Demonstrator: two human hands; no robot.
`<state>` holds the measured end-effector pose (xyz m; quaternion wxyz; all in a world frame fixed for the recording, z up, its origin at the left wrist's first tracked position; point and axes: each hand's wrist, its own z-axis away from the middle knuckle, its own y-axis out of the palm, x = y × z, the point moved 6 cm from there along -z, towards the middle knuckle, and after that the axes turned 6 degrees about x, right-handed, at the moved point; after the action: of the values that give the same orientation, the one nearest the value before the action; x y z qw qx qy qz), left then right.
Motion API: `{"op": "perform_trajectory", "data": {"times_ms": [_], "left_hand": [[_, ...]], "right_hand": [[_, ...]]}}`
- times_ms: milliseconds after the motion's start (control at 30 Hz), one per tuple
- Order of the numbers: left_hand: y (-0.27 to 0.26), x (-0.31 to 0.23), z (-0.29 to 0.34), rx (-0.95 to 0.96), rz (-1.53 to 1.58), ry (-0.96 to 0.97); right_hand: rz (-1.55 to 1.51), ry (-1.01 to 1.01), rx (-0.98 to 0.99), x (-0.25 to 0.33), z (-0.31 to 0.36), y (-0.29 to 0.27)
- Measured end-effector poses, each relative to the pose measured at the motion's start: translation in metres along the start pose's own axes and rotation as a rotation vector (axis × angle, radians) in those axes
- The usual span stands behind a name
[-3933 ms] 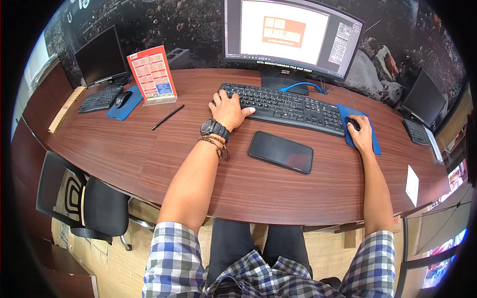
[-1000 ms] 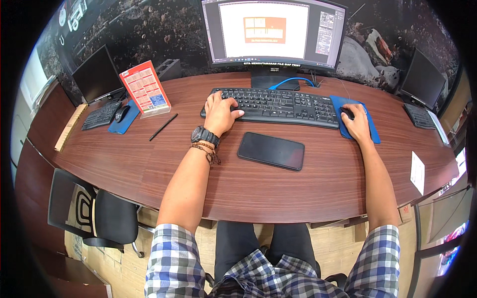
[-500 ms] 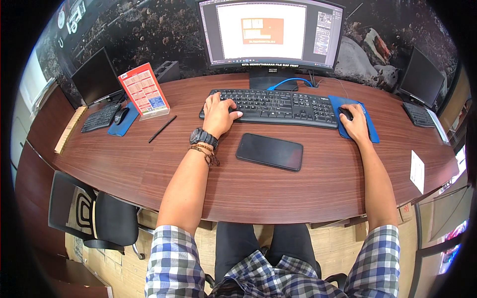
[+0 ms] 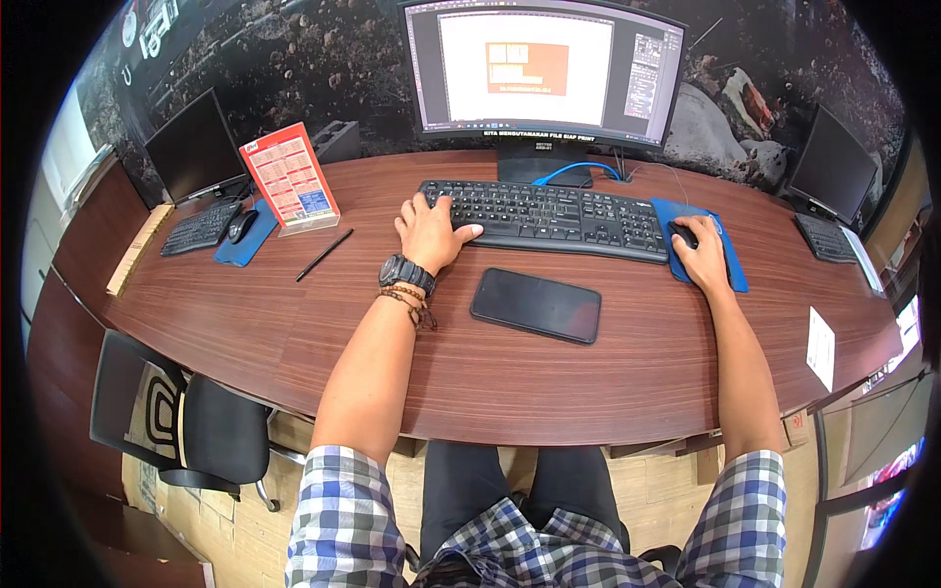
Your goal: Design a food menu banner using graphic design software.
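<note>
My left hand (image 4: 429, 237) rests at the left end of a black keyboard (image 4: 564, 220), fingers apart and the thumb stretched toward the near edge. It holds nothing and hides the keyboard's near left corner. To the right, my right hand (image 4: 704, 260) is curled over a black computer mouse (image 4: 683, 234) on a blue mouse pad (image 4: 732, 267). A black smartphone (image 4: 536, 306) lies flat on the desk, nearer to me than the keyboard. Behind the keyboard stands a monitor (image 4: 642, 27), lit with an orange rectangular design on a white page.
On the brown wooden desk (image 4: 549, 392), a black pen (image 4: 324, 255) lies beside a red and white card in a clear stand (image 4: 291, 176). Another monitor (image 4: 191, 147) and keyboard are at far left, a further set (image 4: 833, 162) at right. A white card (image 4: 820, 350) lies near the right edge.
My left hand's fingers have drawn back from the keyboard's upper left keys and spread wider. White shapes in the orange design on screen look different. The whole view has shifted slightly.
</note>
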<state>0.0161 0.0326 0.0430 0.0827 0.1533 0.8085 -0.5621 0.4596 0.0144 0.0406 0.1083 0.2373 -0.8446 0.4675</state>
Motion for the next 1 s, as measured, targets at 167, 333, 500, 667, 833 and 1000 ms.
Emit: {"op": "perform_trajectory", "data": {"times_ms": [167,333,500,667,833,1000], "left_hand": [[0.002,0.012,-0.002,0.064,0.022,-0.198],[0.001,0.014,-0.003,0.065,0.027,-0.222],[-0.001,0.012,-0.002,0.074,0.027,-0.232],[-0.002,0.012,-0.002,0.081,-0.010,-0.219],[-0.002,0.011,-0.002,0.094,-0.019,-0.221],[-0.003,0.008,-0.001,0.124,-0.003,-0.229]], "right_hand": [[-0.003,0.002,-0.003,-0.001,0.000,0.000],[0.003,-0.014,-0.011,-0.003,-0.001,0.000],[-0.005,-0.002,-0.014,-0.005,0.000,0.000],[-0.007,-0.020,-0.012,-0.003,0.000,0.001],[-0.018,-0.003,-0.013,-0.003,0.000,0.001],[-0.006,-0.020,-0.015,-0.006,-0.001,0.000]]}}
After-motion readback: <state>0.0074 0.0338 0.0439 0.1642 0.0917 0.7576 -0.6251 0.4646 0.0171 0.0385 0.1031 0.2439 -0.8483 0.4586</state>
